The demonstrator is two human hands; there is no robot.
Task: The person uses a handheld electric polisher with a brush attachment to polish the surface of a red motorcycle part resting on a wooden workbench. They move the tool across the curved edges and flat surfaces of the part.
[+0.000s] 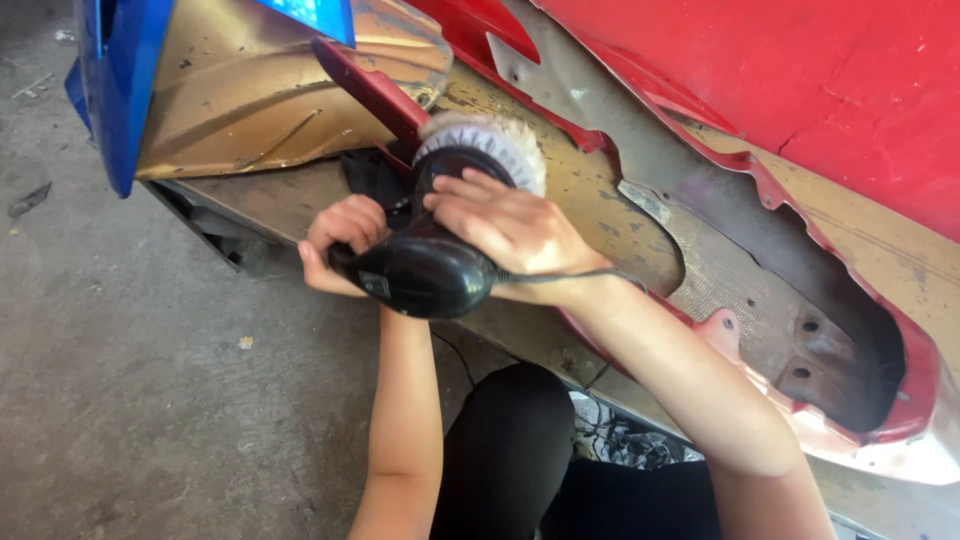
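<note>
While the tool was observed at the panel, the following was recorded.

Polisher: a black handheld polisher (425, 270) lay against the worn bodywork, its white woolly pad (487, 143) pressed to the tan, scuffed panel (590, 200) just below the red trim strip (370, 90).
Left hand: the left hand (340, 245) was closed in a fist round the rear grip of the polisher, fingers curled tight.
Right hand: the right hand (515, 232) lay over the top of the polisher's body, fingers bent and pressed together upon the housing behind the pad.
Cord: a thin black cord (570, 275) ran from the polisher across the right wrist.
Bodywork: red painted panelling (800, 80) with torn, bare-metal edges stood to the right; a blue part (120, 80) stood at upper left.
Floor: grey concrete floor (150, 380) lay beneath.
Person: a knee in black cloth (510, 440) was seen between the forearms.
</note>
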